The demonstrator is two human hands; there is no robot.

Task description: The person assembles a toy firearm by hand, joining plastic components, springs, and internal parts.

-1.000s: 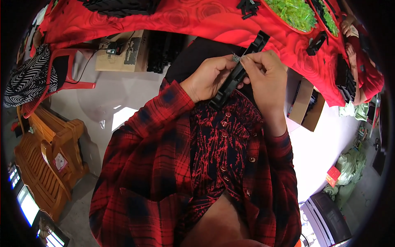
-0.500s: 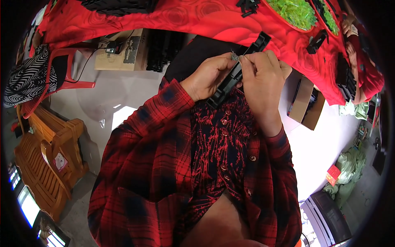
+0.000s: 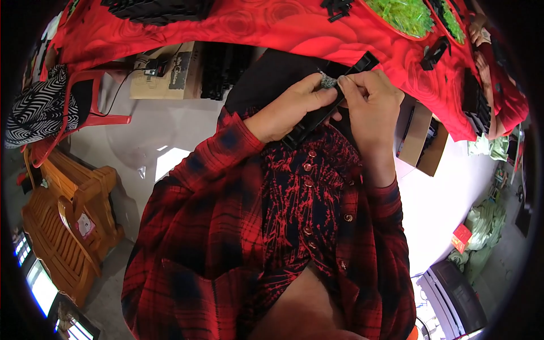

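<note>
A long black plastic part lies slantwise over my lap, its far end close to the red cloth's edge. My left hand is closed round its middle. Between that thumb and forefinger a small grey, speckled clump sticks out; what it is made of is too small to tell. My right hand is pinched at the part's upper half, right beside the clump. Whatever lies between the right fingertips is hidden.
A red-clothed table spans the far side, bearing black parts and a tray of green pieces. Beneath stand cardboard boxes. A red chair and wooden chair are left. Another person's hand shows far right.
My left thumb has shifted across the black part, and more of the grey clump shows. The part has turned a little clockwise. My right hand stays pinched, moved slightly right.
</note>
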